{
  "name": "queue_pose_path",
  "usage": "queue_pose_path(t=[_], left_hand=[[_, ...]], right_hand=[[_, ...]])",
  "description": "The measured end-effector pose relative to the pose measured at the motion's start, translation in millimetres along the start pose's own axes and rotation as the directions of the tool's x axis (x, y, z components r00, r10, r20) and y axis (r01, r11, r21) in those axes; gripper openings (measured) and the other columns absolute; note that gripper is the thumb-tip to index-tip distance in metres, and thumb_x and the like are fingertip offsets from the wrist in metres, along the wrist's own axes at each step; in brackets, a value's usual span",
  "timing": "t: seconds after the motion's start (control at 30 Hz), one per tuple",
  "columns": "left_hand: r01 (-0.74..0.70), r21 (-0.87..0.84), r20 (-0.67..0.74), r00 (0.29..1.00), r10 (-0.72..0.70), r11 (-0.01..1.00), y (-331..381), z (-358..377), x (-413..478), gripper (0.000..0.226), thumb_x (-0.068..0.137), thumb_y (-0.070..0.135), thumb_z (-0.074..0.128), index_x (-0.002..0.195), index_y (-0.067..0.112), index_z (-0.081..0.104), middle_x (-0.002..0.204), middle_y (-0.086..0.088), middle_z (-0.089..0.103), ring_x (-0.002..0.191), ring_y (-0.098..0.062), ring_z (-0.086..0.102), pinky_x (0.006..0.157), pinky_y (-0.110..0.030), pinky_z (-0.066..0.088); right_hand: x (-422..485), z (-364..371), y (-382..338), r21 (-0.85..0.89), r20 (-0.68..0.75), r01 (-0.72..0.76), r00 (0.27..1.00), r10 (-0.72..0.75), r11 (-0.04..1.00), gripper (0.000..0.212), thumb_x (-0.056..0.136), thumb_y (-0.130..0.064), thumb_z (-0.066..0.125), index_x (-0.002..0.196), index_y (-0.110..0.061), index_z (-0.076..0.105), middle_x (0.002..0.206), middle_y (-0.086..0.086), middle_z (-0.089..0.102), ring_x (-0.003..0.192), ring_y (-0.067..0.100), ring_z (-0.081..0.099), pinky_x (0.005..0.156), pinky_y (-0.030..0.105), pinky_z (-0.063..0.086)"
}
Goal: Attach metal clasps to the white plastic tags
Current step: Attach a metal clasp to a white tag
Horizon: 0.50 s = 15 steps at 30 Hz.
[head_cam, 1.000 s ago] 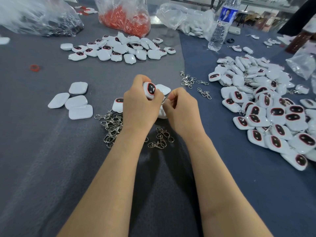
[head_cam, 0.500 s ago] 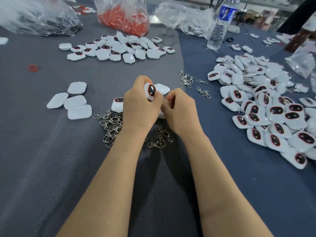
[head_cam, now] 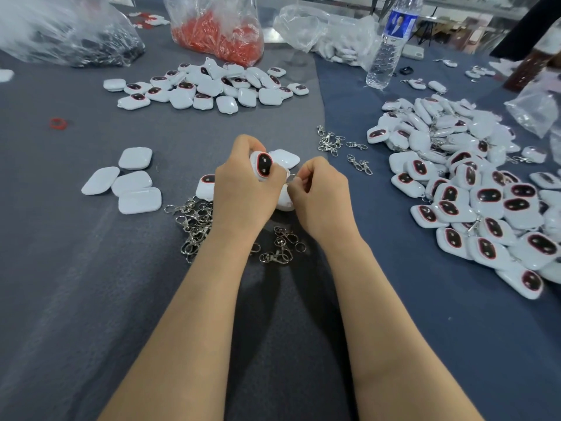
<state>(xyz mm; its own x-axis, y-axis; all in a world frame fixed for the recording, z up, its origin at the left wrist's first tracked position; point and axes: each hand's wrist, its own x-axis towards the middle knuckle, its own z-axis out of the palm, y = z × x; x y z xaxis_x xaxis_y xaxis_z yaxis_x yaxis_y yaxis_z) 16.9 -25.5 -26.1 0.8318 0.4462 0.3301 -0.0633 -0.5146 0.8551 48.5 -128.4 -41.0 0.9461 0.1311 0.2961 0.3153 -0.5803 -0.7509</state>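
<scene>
Grey felt-like cloth (head_cam: 91, 268) covers the worktop, soft enough to keep small parts from skidding. The left hand (head_cam: 243, 196) curls tight round a glossy white tag (head_cam: 263, 164), dark red-rimmed face up, one edge turned toward the right hand (head_cam: 318, 202). Its fingertips pinch a clasp (head_cam: 290, 178), mostly hidden, against that edge, probably to thread the ring. Shiny, tangled loose clasps (head_cam: 194, 226) lie just below the tag for easy reach. A heap of tags (head_cam: 470, 192) sits well right of it.
</scene>
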Motion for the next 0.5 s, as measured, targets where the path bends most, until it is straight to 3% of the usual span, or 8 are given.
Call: queue_pose_path(t=[0.13, 0.3, 0.5], left_hand=[[0.016, -0.028, 0.051, 0.999, -0.015, 0.999, -1.2, 1.0, -1.0, 0.017, 0.082, 0.012, 0.059, 0.096, 0.016, 0.051, 0.082, -0.006, 0.062, 0.079, -0.026, 0.062, 0.073, -0.041, 0.054], [0.003, 0.003, 0.026, 1.000, -0.003, 1.000, -7.2, 4.3, -0.6, 0.016, 0.082, 0.013, 0.060, 0.096, 0.015, 0.052, 0.083, -0.003, 0.061, 0.079, -0.021, 0.058, 0.071, -0.027, 0.047], [0.009, -0.028, 0.050, 0.999, -0.008, 1.000, -7.8, 4.3, -1.4, 0.017, 0.083, 0.012, 0.060, 0.096, 0.015, 0.050, 0.086, -0.005, 0.061, 0.080, -0.023, 0.062, 0.074, -0.042, 0.054]], right_hand=[[-0.7, 0.3, 0.0, -0.003, 0.015, 0.017, 1.000, -0.017, 1.000, 0.013, 0.085, -0.008, 0.054, 0.077, -0.013, 0.045, 0.068, -0.006, 0.046, 0.065, 0.012, 0.041, 0.055, 0.019, 0.033], [-0.7, 0.8, 1.2, -0.011, 0.038, 0.012, 0.999, -0.012, 1.000, 0.013, 0.086, -0.010, 0.056, 0.078, -0.012, 0.046, 0.068, -0.007, 0.046, 0.062, 0.007, 0.040, 0.056, 0.014, 0.034], [-0.1, 1.7, 2.4, -0.070, 0.055, 0.027, 0.998, -0.023, 0.997, 0.010, 0.088, -0.012, 0.055, 0.081, -0.012, 0.048, 0.068, -0.008, 0.046, 0.061, 0.008, 0.040, 0.054, 0.019, 0.031]])
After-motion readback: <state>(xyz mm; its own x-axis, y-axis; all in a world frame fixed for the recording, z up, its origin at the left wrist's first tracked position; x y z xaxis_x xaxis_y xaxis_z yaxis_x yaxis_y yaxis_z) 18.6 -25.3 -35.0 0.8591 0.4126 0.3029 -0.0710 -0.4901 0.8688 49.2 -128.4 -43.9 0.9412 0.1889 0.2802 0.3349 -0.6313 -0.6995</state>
